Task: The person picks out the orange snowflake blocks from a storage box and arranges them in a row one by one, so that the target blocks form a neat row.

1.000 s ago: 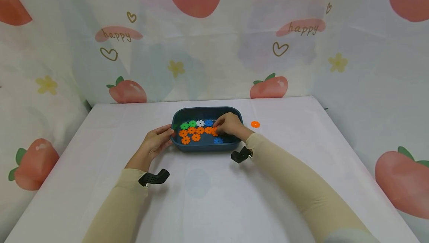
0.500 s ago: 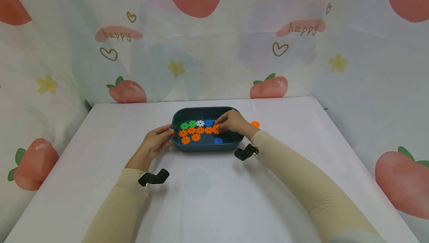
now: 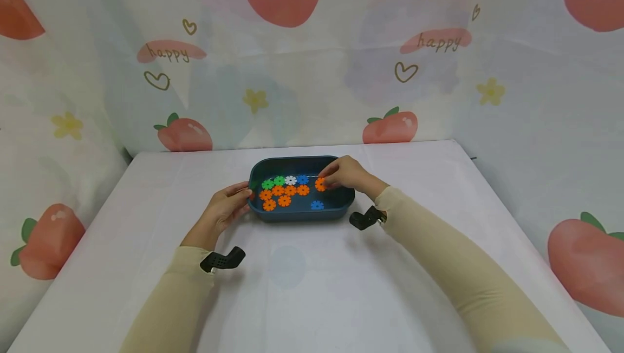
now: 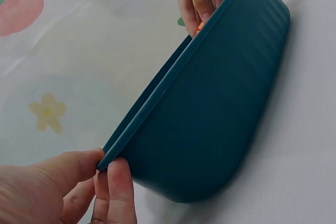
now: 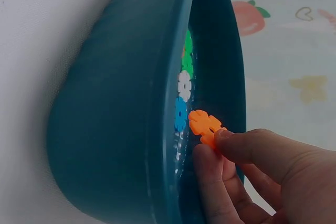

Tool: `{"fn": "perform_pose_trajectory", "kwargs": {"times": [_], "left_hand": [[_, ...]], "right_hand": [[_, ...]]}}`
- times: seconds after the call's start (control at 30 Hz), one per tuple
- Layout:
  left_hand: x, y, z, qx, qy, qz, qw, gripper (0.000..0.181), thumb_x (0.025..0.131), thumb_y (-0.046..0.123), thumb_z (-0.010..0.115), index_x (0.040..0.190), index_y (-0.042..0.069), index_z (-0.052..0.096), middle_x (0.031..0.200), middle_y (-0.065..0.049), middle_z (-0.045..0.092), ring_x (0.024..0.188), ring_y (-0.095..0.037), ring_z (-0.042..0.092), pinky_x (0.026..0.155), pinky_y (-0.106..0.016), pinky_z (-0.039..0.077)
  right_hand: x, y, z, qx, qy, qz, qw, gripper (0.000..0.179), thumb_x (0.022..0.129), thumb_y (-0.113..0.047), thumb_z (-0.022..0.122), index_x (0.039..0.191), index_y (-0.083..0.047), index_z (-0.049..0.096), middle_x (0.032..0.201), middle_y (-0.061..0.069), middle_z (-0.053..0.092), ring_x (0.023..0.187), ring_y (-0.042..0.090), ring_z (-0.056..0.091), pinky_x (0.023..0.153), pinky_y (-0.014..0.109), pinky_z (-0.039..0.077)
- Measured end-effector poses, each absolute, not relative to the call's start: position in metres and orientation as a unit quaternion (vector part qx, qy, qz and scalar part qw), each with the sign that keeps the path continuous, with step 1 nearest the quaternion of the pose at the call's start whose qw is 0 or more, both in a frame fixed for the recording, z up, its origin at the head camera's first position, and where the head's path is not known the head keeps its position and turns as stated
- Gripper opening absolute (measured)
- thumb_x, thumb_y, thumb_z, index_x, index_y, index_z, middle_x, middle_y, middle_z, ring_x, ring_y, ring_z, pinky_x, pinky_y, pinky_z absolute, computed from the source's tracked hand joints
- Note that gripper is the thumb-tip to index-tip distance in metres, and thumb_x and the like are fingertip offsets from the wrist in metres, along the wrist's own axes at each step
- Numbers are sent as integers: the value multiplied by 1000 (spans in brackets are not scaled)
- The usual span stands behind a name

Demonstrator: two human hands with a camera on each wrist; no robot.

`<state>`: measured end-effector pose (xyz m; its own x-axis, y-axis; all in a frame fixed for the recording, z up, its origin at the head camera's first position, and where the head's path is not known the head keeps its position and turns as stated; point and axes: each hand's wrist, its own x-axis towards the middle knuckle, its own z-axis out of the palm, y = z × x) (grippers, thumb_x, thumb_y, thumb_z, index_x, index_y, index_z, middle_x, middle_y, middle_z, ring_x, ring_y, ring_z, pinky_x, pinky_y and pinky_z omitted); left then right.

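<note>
A dark teal plastic tub sits on the table, and my left hand pinches its left rim between thumb and fingers. In the left wrist view the thumb lies on the rim's inner side. My right hand is over the tub's right part, pinching an orange snowflake disc between thumb and fingertips. Inside the tub lie several orange discs, green discs, a white disc, a blue disc near the back and another blue disc near the front.
A white cloth covers the table. Behind it and at both sides hangs a printed curtain with fruit, hearts and flowers. Each wrist carries a black camera mount.
The right hand has lifted the orange disc away from the others and moved right. A loose orange disc on the table is now hidden behind the right wrist. The left hand stays put.
</note>
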<state>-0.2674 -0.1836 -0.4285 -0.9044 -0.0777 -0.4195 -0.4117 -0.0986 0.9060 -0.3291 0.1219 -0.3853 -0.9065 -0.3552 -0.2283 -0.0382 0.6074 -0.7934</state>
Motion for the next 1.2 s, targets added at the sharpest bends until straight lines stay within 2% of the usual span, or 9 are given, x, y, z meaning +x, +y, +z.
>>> {"fn": "perform_pose_trajectory", "kwargs": {"times": [0.13,0.23,0.5,0.8,1.2], "left_hand": [[-268,-183,-428,-187,663,716,115,46,97,14,62,142,9,52,132,-12,60,95,-11,65,69,-18,56],[-268,-183,-427,-185,665,714,115,46,98,15,61,142,9,51,136,-14,57,96,-10,64,70,-17,56],[-264,-183,-427,-161,661,723,121,46,100,12,56,145,8,48,145,-19,49,107,-17,60,74,-17,55],[-259,-183,-432,-160,659,727,108,45,99,12,57,144,11,50,139,-17,53,93,-10,61,72,-15,54],[-252,-178,-440,-156,636,752,71,48,99,12,57,146,12,48,144,-9,49,101,-5,61,82,-16,53]], "right_hand": [[-327,126,-383,-112,877,-431,179,24,92,-6,67,114,2,71,113,19,70,92,24,70,83,32,58],[-326,129,-382,-113,878,-431,176,24,92,-6,66,115,2,71,112,18,70,92,23,70,84,32,58],[-323,137,-378,-104,876,-443,157,26,91,-5,66,116,2,69,113,20,68,91,22,69,84,32,58],[-321,144,-377,-86,872,-459,147,27,92,-6,65,118,3,67,115,21,66,95,26,70,85,33,57],[-319,155,-374,-66,875,-458,141,27,93,-8,64,118,1,68,118,19,64,96,25,69,86,33,57]]}}
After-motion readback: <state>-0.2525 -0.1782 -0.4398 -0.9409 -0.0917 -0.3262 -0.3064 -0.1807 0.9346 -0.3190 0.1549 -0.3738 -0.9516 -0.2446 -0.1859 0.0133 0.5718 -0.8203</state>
